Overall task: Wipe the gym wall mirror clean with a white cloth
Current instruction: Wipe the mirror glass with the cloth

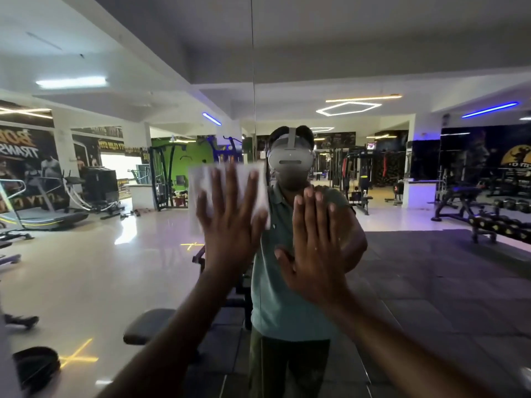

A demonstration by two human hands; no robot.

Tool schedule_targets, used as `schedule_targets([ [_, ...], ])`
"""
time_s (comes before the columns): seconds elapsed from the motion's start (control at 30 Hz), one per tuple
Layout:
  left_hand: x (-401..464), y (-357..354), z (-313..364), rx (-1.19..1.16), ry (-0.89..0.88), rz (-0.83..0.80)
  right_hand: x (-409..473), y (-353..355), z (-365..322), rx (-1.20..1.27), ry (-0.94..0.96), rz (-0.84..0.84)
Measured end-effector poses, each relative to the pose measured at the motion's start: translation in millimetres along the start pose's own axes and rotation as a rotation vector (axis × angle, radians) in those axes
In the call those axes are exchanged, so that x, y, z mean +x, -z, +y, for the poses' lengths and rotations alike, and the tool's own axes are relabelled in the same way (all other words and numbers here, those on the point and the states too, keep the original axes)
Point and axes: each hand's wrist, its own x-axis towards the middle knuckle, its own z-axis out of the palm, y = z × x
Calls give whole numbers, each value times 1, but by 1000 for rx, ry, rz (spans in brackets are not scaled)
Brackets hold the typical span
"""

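Observation:
The wall mirror [416, 268] fills the whole view and reflects the gym and the person wearing the headset. My left hand [230, 222] lies flat with spread, straight fingers on a white cloth [201, 179], pressing it against the glass at about face height. The cloth is motion-blurred. My right hand [313, 248] is flat on the bare mirror just to the right, fingers straight and together, holding nothing. A vertical seam [253, 81] between two mirror panels runs down between the hands.
The reflection shows a treadmill [40, 216] at left, weight benches [465, 208] at right and a padded bench [146, 326] low in the middle. A dark object [36, 366] sits at the lower left edge.

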Motion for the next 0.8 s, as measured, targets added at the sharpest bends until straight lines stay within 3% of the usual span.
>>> schedule_targets([
  [0.13,-102,-17,-5,-28,7,-113,-53,-1,5,10,56,-73],
  [0.3,-55,-9,-6,-7,-35,-72,-81,-10,-9,-31,11,-112],
  [0.43,-55,-11,1,-1,70,-55,-92,-19,-18,-32,-19,-128],
  [0.57,-126,-22,-17,-13,-144,-149,-103,-18,-15,22,2,-147],
  [0.6,-130,-22,-39,-3,-128,-139,-106,-18,-14,15,14,-154],
  [0.67,-122,-19,-77,16,138,-96,-108,-20,-16,-20,16,-154],
  [0.73,-105,-15,-83,-2,544,-11,-107,-24,-26,-65,-25,-147],
  [0.77,-97,-15,-67,0,674,26,-107,-26,-33,-82,-51,-147],
  [0.8,-93,-16,-44,-10,693,25,-107,-27,-38,-91,-75,-151],
])
